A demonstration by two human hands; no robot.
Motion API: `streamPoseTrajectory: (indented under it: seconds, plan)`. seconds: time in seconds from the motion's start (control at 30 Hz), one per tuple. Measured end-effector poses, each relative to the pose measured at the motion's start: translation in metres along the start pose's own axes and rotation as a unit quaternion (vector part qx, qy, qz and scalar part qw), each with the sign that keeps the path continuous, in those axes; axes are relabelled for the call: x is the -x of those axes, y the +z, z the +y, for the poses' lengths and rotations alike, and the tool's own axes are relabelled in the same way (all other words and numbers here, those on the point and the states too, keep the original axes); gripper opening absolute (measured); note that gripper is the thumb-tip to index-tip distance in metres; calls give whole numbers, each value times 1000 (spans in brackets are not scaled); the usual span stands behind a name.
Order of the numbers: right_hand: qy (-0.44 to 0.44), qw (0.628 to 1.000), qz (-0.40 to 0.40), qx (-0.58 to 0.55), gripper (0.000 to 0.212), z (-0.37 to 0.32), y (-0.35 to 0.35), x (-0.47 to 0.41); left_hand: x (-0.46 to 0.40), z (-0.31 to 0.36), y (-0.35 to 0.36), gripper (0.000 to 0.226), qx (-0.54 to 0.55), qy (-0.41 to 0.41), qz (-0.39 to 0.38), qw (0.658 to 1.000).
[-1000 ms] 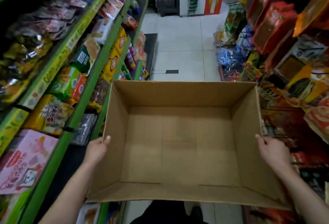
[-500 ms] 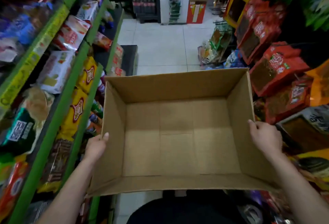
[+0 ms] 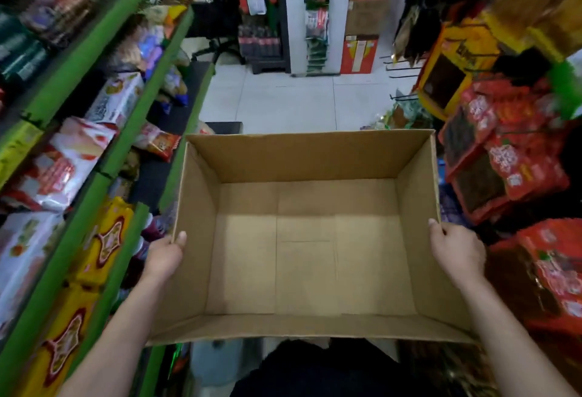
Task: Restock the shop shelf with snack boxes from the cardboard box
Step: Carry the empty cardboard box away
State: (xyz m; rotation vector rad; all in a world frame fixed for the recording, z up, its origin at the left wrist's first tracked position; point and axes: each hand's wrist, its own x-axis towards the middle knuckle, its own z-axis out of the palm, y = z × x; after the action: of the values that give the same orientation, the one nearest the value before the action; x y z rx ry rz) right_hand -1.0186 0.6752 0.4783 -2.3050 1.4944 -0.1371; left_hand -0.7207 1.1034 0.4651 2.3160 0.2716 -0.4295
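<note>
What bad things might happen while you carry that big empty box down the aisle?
The box is wide, so its left side might brush packets off the green shelf. Its right side could catch the red bags hanging nearby. Each hand, left and right, grips only a thin side wall, so the box might slip or bend.

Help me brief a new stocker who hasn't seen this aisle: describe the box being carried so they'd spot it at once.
Look down the middle of the aisle, between the green shelves and the rack of red packets. There the left hand and right hand grip the side walls of an open cardboard box. Unlike the printed packs around it, it is plain brown and empty.
</note>
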Motion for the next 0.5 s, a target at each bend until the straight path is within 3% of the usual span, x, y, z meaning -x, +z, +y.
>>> streamPoseTrajectory:
  seconds: [0.23,0.33,0.5]
  plan:
    - [-2,1000,-1,-11,47,-94,8,-151,-101,117,29,31,24,-13,16,999]
    - [-13,1000,-16,2,48,-136,25,-218,-166,158,45,42,51,-36,6,998]
    - [-20,1000,-16,8,47,-226,51,-330,-295,234,80,38,78,-15,-13,997]
